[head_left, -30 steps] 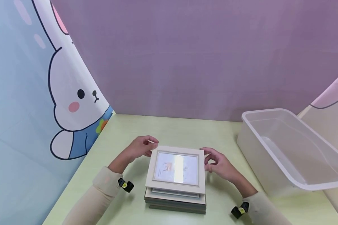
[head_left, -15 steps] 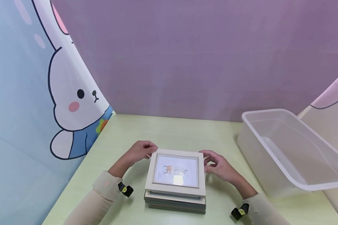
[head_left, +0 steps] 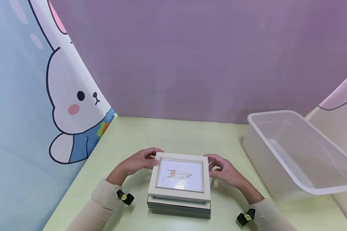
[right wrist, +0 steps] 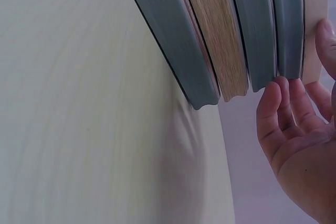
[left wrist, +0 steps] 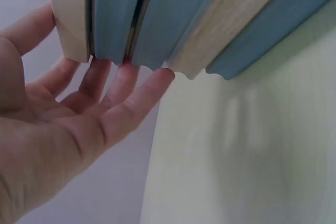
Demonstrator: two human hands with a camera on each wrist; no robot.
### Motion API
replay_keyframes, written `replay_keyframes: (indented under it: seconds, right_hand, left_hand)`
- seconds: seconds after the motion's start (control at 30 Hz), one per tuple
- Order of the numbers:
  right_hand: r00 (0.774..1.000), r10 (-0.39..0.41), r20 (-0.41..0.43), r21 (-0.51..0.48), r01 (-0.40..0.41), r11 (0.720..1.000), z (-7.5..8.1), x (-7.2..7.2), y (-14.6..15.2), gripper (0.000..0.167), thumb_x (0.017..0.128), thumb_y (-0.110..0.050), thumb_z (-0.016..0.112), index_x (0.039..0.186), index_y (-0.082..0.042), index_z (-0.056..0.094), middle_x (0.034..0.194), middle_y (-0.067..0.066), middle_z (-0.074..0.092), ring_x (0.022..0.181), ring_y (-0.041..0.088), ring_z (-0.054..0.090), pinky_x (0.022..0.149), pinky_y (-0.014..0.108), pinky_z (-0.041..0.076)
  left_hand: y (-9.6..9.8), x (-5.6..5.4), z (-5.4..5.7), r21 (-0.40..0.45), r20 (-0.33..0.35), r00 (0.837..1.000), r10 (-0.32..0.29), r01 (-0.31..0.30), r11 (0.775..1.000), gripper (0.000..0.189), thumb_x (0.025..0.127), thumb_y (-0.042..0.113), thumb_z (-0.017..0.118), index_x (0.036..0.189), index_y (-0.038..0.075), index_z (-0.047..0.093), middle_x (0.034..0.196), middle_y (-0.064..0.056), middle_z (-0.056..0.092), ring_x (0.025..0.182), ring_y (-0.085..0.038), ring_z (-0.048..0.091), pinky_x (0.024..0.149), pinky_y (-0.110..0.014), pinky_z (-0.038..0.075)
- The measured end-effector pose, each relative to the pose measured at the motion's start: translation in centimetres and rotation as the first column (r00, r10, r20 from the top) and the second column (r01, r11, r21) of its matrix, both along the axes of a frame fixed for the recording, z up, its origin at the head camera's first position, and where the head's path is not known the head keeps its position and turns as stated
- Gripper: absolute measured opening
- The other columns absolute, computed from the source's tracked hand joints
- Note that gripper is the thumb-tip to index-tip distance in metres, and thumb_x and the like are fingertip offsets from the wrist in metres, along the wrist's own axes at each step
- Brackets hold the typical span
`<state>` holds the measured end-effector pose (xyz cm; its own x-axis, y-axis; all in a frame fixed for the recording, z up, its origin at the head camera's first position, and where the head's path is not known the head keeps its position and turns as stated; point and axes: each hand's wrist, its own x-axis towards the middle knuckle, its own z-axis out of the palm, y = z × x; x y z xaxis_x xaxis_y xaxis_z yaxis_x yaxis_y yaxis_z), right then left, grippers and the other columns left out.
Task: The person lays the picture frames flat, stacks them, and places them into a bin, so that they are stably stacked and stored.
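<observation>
A cream picture frame (head_left: 180,195) with a small drawing behind its glazing lies on top of a stack of picture frames (head_left: 179,210). My left hand (head_left: 140,162) grips its far left corner, thumb on the frame's side. In the left wrist view the other fingers (left wrist: 134,103) touch the far ends of the frames below, which are grey-blue and wood-toned. At the far right corner my right hand (head_left: 225,171) holds the same frame between thumb and fingers. The right wrist view shows fingertips (right wrist: 270,95) against the ends of the grey frames (right wrist: 262,30), which are not quite flush.
A large whitish plastic bin (head_left: 280,170) stands on the right of the pale green table (head_left: 179,133). A purple panel (head_left: 188,64) rises behind the table. On the left is a blue panel printed with a white rabbit (head_left: 72,80).
The top frame has come down level on the stack, closing the gap at its near edge. My left thumb has moved down along its side. The right hand has hardly moved.
</observation>
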<state>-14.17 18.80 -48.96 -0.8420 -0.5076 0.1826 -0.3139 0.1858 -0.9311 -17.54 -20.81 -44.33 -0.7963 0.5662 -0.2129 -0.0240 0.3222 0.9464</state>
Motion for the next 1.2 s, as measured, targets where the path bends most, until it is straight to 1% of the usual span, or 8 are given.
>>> replay_keyframes:
  seconds: [0.17,0.37,0.43,0.67,0.77,0.93,1.07,1.2]
  right_hand:
    - [1.000,-0.009,0.008,0.007,0.009,1.000,0.2,0.2,0.0,0.058,0.089,-0.011,0.078,0.141,-0.005,0.054,0.117,0.011,0.064,0.094,0.011,0.065,0.079,0.027,0.055]
    - [1.000,-0.018,0.020,0.024,0.017,1.000,0.3,0.4,0.0,0.053,0.089,-0.010,0.078,0.137,-0.004,0.056,0.107,0.017,0.065,0.094,0.013,0.064,0.075,0.026,0.054]
    - [1.000,-0.015,0.021,0.024,0.014,1.000,0.3,0.4,0.0,0.053,0.089,-0.010,0.078,0.137,-0.003,0.056,0.106,0.018,0.065,0.094,0.013,0.064,0.076,0.026,0.054]
    - [1.000,0.006,0.014,0.022,-0.007,1.000,0.3,0.4,0.3,0.047,0.088,-0.005,0.077,0.131,-0.004,0.060,0.107,0.015,0.067,0.092,0.013,0.065,0.075,0.026,0.054]
    - [1.000,0.013,0.006,0.022,-0.013,1.000,0.4,0.4,0.4,0.046,0.089,-0.005,0.076,0.132,-0.005,0.060,0.108,0.015,0.067,0.092,0.012,0.065,0.075,0.026,0.055]
    - [1.000,0.011,0.015,0.022,-0.011,1.000,0.4,0.4,0.4,0.047,0.089,-0.006,0.076,0.133,-0.005,0.059,0.108,0.015,0.067,0.092,0.011,0.064,0.074,0.026,0.055]
    - [1.000,-0.002,0.014,0.049,0.001,0.999,0.4,0.5,0.3,0.048,0.090,-0.007,0.076,0.134,-0.004,0.059,0.107,0.015,0.067,0.093,0.012,0.064,0.074,0.026,0.054]
    - [1.000,-0.013,-0.008,0.097,0.014,0.995,0.8,0.5,0.4,0.044,0.092,-0.010,0.075,0.133,-0.007,0.060,0.111,0.014,0.066,0.094,0.014,0.065,0.073,0.026,0.056]
  left_hand:
    - [-0.3,0.2,-0.3,0.026,0.002,1.000,-0.017,0.017,1.000,0.053,0.097,0.024,0.070,0.144,0.009,0.052,0.128,-0.015,0.059,0.109,-0.023,0.059,0.090,-0.036,0.059]
    - [-0.5,0.2,-0.8,0.033,0.011,1.000,-0.011,0.011,0.999,0.052,0.097,0.023,0.071,0.143,0.008,0.054,0.126,-0.012,0.062,0.109,-0.023,0.056,0.088,-0.033,0.056]
    - [-0.5,0.3,-0.9,0.038,0.016,1.000,-0.007,0.006,0.999,0.053,0.096,0.024,0.072,0.143,0.008,0.054,0.125,-0.010,0.062,0.109,-0.023,0.056,0.088,-0.033,0.055]
    - [-0.4,0.6,-0.9,0.075,0.012,0.999,-0.041,0.040,0.996,0.053,0.094,0.021,0.073,0.142,0.006,0.055,0.124,-0.007,0.063,0.110,-0.022,0.057,0.090,-0.033,0.054]
    - [-0.4,0.6,-0.8,0.076,0.006,0.999,-0.042,0.042,0.996,0.054,0.094,0.021,0.074,0.141,0.005,0.055,0.123,-0.006,0.064,0.109,-0.022,0.057,0.090,-0.034,0.053]
    - [-0.4,0.6,-0.8,0.071,0.006,0.999,-0.037,0.036,0.997,0.053,0.095,0.022,0.072,0.142,0.005,0.055,0.123,-0.006,0.062,0.110,-0.022,0.054,0.093,-0.040,0.053]
    - [-0.4,0.6,-1.0,0.062,0.005,1.000,-0.030,0.030,0.998,0.053,0.095,0.023,0.072,0.143,0.006,0.055,0.123,-0.006,0.062,0.109,-0.022,0.053,0.094,-0.043,0.052]
    - [-0.4,0.6,-1.3,0.068,0.005,0.999,-0.034,0.034,0.997,0.053,0.095,0.023,0.072,0.142,0.006,0.055,0.124,-0.006,0.062,0.109,-0.023,0.053,0.093,-0.041,0.052]
